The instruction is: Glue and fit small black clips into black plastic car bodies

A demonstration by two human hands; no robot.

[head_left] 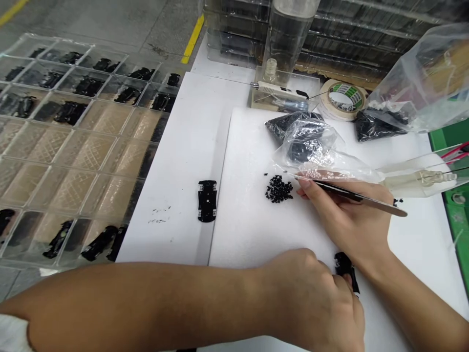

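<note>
In the head view, my right hand is closed on dark tweezers, whose tips point left, just above a small pile of tiny black parts on the white foam sheet. My left hand reaches across from the left, its fingers curled round a black car-shaped piece that shows partly beyond the knuckles. Another black car-shaped piece lies alone to the left of the foam's edge. Behind the pile rests a clear plastic bag with black contents.
Divided clear trays with black pieces fill the left side. Toward the back are a tape roll, a cutter knife, a clear bottle and stacked trays. A green bin stands at the right.
</note>
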